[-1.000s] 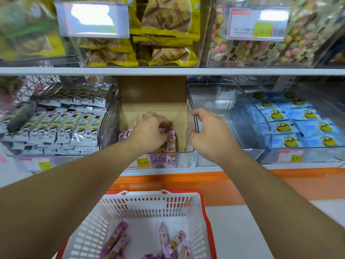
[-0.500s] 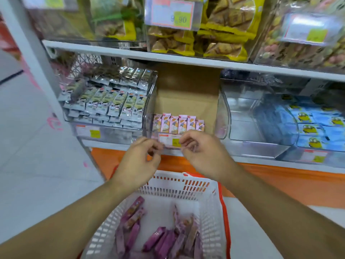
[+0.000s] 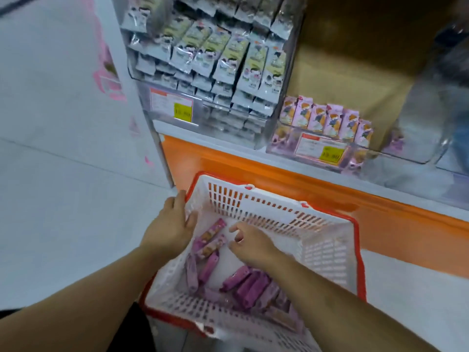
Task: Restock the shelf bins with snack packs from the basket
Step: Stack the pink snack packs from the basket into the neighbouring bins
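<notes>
A white basket with a red rim [image 3: 279,214] stands on the floor below the shelf. Several purple snack packs [image 3: 243,283] lie loose on its bottom. My left hand [image 3: 172,224] rests over the basket's left rim with fingers straight, just beside two packs [image 3: 210,240]. My right hand [image 3: 251,243] is inside the basket, fingers spread and loosely bent right above those packs, holding nothing. On the shelf, a clear bin [image 3: 355,158] holds a short upright row of purple packs [image 3: 327,120] at its front, with brown cardboard behind.
A clear bin of silver-green packs [image 3: 223,62] sits to the left of the purple row. An orange shelf base [image 3: 330,194] runs behind the basket. Pale floor [image 3: 63,199] spreads to the left. Another clear bin [image 3: 436,105] is at the right edge.
Both hands have come down from the shelf bin into the basket. The view has tilted down and to the left, so the basket now fills the lower middle.
</notes>
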`<state>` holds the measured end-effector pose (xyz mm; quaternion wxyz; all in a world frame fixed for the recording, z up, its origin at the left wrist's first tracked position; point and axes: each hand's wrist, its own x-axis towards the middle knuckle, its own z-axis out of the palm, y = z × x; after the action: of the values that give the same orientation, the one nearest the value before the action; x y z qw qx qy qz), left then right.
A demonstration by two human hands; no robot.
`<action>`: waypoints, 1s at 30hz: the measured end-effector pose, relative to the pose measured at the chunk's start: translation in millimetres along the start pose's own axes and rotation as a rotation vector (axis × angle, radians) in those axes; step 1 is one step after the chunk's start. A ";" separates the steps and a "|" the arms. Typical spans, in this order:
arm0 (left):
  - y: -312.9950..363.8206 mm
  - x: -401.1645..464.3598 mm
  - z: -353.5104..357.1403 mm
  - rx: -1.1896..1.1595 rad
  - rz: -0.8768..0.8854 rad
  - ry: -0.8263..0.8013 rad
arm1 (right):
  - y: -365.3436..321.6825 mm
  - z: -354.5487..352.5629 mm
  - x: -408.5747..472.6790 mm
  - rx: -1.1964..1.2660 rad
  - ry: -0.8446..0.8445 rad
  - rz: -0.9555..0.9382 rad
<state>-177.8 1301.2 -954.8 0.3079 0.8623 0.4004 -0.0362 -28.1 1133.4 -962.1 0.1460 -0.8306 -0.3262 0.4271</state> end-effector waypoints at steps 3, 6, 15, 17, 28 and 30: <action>-1.3 2.2 4.2 -0.019 -0.003 0.061 | 5.9 26.9 27.6 -0.010 -0.011 0.014; -3.6 3.2 4.5 -0.032 0.001 0.066 | 13.6 52.0 52.0 -0.023 -0.046 0.063; -3.4 4.0 6.2 -0.025 -0.015 0.083 | 44.5 98.7 85.3 -0.013 0.062 0.042; -2.8 4.0 6.3 -0.022 -0.010 0.079 | 48.4 97.6 84.4 -0.030 0.097 0.049; 1.8 2.7 5.5 0.002 -0.036 0.066 | 43.6 47.3 44.3 0.303 0.102 0.081; 3.5 1.8 4.5 0.012 -0.042 0.053 | 32.2 21.3 27.5 0.313 0.096 0.069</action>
<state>-173.2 1298.2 -957.2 0.2912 0.8562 0.4262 -0.0220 -20.2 1127.0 -1008.4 0.2744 -0.8277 -0.2197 0.4374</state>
